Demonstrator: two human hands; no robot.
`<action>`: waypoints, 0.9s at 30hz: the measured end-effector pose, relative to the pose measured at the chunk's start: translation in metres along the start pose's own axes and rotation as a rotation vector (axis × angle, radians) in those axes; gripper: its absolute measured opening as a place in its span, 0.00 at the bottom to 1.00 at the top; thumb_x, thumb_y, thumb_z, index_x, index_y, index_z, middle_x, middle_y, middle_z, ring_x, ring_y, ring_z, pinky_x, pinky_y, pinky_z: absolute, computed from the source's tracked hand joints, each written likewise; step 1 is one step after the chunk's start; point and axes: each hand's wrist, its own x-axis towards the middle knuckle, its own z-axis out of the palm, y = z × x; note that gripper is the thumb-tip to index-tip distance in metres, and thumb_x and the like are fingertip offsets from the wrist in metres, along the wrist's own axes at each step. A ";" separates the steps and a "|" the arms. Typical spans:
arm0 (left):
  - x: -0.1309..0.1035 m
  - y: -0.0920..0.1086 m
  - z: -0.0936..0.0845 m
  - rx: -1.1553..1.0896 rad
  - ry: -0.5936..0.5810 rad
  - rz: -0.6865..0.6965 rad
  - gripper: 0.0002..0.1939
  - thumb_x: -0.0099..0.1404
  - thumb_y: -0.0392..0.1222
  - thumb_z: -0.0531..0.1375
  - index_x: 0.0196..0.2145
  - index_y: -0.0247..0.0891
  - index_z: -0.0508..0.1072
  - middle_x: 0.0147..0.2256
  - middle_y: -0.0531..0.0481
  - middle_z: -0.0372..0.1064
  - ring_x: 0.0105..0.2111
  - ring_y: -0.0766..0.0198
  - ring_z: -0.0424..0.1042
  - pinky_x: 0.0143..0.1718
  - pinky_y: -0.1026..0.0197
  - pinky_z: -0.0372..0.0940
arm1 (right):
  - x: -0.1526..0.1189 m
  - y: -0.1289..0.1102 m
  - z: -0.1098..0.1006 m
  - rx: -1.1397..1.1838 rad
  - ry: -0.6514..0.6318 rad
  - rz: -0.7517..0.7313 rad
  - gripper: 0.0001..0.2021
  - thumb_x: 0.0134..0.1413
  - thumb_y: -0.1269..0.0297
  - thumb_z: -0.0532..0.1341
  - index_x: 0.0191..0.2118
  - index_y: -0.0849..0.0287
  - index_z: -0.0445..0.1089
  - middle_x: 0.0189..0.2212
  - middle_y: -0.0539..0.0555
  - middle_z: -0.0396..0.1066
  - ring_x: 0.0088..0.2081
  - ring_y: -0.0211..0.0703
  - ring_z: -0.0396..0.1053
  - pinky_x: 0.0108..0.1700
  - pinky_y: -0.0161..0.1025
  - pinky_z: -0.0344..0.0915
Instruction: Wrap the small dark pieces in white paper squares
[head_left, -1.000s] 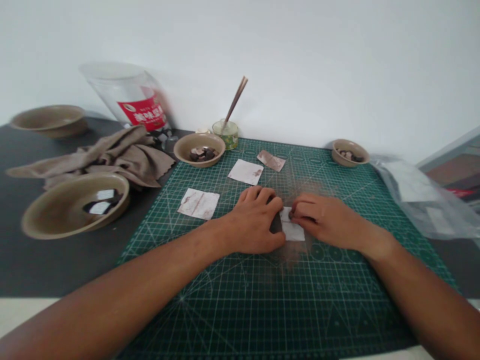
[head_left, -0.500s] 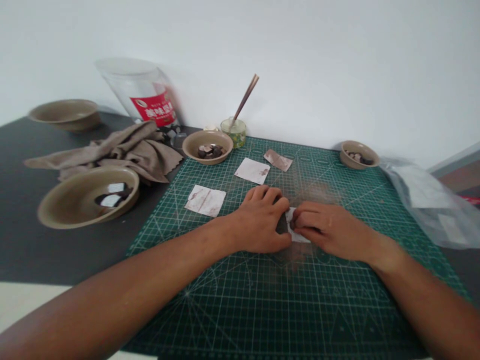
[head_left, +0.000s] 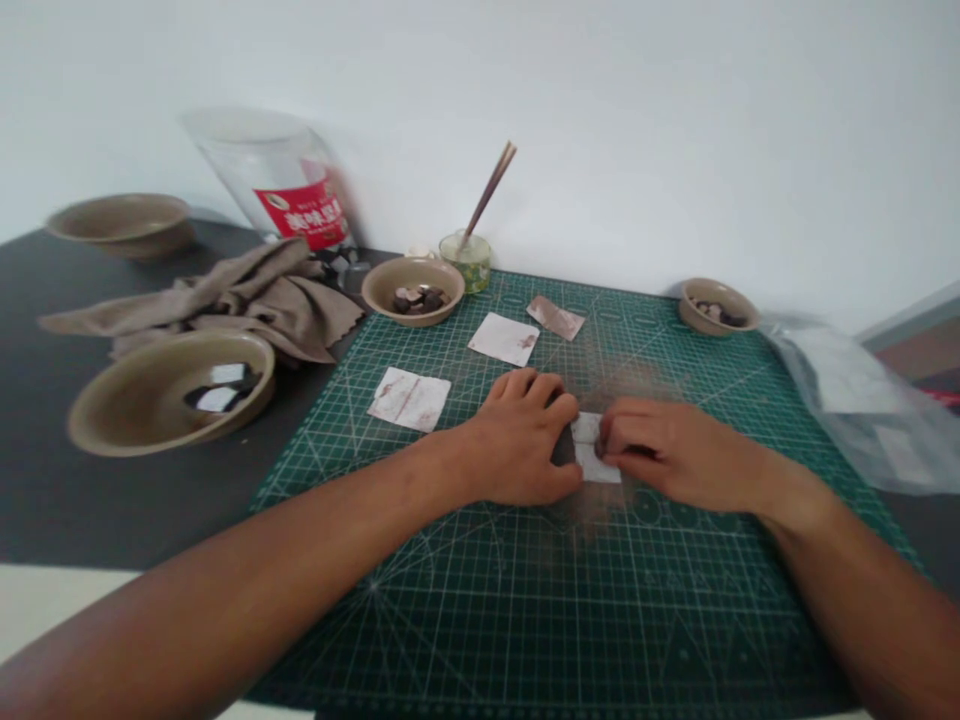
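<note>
My left hand (head_left: 525, 440) lies flat on the green cutting mat (head_left: 480, 620), fingers spread, with its thumb and fingertips along the left edge of a small white square sheet (head_left: 596, 470). Part of that sheet may be under the hand; I cannot tell. On the sheet's right side, the fingers of my right hand (head_left: 667, 450) are closed in a pinch on a small dark piece (head_left: 602, 440), mostly hidden by the fingertips. Brown dust smears the mat around both hands. Beyond my left hand lie two white squares with brown smears (head_left: 409, 399) (head_left: 503, 339) and a brown-coated sheet (head_left: 556, 317).
Bowls with small dark and pale pieces stand at the mat's back left (head_left: 414, 318) and back right (head_left: 716, 325). Leftward are a larger bowl (head_left: 112, 420), a crumpled cloth (head_left: 232, 310), another bowl (head_left: 124, 240) and a clear jar (head_left: 247, 165). A plastic bag (head_left: 870, 400) lies right.
My right hand has slid slightly to the right with the small dark piece, showing more of the white sheet. My left hand stays in place.
</note>
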 end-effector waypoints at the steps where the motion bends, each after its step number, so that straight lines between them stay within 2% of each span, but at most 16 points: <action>1: 0.000 0.000 0.000 -0.001 -0.003 0.005 0.23 0.63 0.57 0.58 0.50 0.40 0.66 0.56 0.42 0.60 0.59 0.42 0.56 0.63 0.39 0.53 | 0.000 0.000 0.000 0.024 -0.014 -0.030 0.07 0.67 0.68 0.57 0.36 0.58 0.71 0.37 0.52 0.70 0.36 0.40 0.68 0.39 0.38 0.63; 6: 0.000 0.000 0.000 0.003 0.000 -0.011 0.22 0.62 0.55 0.59 0.49 0.40 0.66 0.56 0.42 0.60 0.58 0.42 0.57 0.62 0.40 0.54 | 0.001 0.003 -0.001 -0.129 0.124 0.037 0.09 0.68 0.68 0.55 0.38 0.59 0.72 0.38 0.55 0.71 0.38 0.44 0.68 0.40 0.40 0.62; 11: 0.001 0.000 0.000 -0.006 -0.010 0.008 0.24 0.62 0.56 0.59 0.50 0.40 0.66 0.56 0.42 0.59 0.58 0.42 0.57 0.62 0.40 0.54 | -0.001 0.001 -0.002 0.005 -0.029 -0.054 0.07 0.67 0.68 0.57 0.37 0.57 0.72 0.37 0.52 0.72 0.35 0.39 0.69 0.38 0.38 0.62; 15: 0.001 0.000 0.000 0.014 0.000 -0.010 0.22 0.61 0.55 0.59 0.48 0.40 0.66 0.56 0.42 0.60 0.58 0.43 0.57 0.62 0.40 0.55 | 0.003 -0.001 -0.001 -0.130 0.125 0.021 0.08 0.67 0.69 0.56 0.38 0.59 0.72 0.38 0.55 0.72 0.36 0.43 0.69 0.38 0.39 0.61; 17: 0.001 0.000 0.000 0.010 0.000 -0.014 0.22 0.61 0.55 0.59 0.49 0.41 0.66 0.55 0.43 0.60 0.58 0.42 0.57 0.62 0.39 0.54 | 0.003 0.001 -0.002 -0.129 0.088 0.022 0.08 0.67 0.68 0.57 0.37 0.59 0.72 0.36 0.54 0.72 0.36 0.42 0.69 0.37 0.39 0.61; 20: 0.001 0.001 0.000 0.005 -0.007 -0.002 0.23 0.62 0.56 0.59 0.49 0.41 0.67 0.55 0.43 0.60 0.58 0.42 0.57 0.62 0.39 0.55 | 0.002 0.002 -0.002 -0.032 -0.013 -0.055 0.07 0.67 0.67 0.57 0.37 0.57 0.72 0.36 0.53 0.72 0.35 0.41 0.69 0.38 0.38 0.62; 24: 0.001 0.001 0.000 0.016 0.003 -0.003 0.22 0.61 0.55 0.59 0.49 0.40 0.67 0.55 0.42 0.60 0.58 0.42 0.57 0.62 0.40 0.55 | 0.003 0.003 -0.002 -0.149 0.092 0.003 0.09 0.68 0.67 0.55 0.40 0.58 0.73 0.39 0.55 0.72 0.38 0.43 0.69 0.39 0.39 0.61; 27: 0.001 0.001 0.000 0.013 -0.003 -0.014 0.23 0.62 0.55 0.59 0.49 0.41 0.66 0.56 0.42 0.60 0.58 0.42 0.57 0.62 0.39 0.54 | 0.003 0.003 -0.005 -0.122 0.027 -0.014 0.07 0.66 0.67 0.57 0.38 0.58 0.73 0.37 0.54 0.72 0.36 0.42 0.69 0.38 0.39 0.61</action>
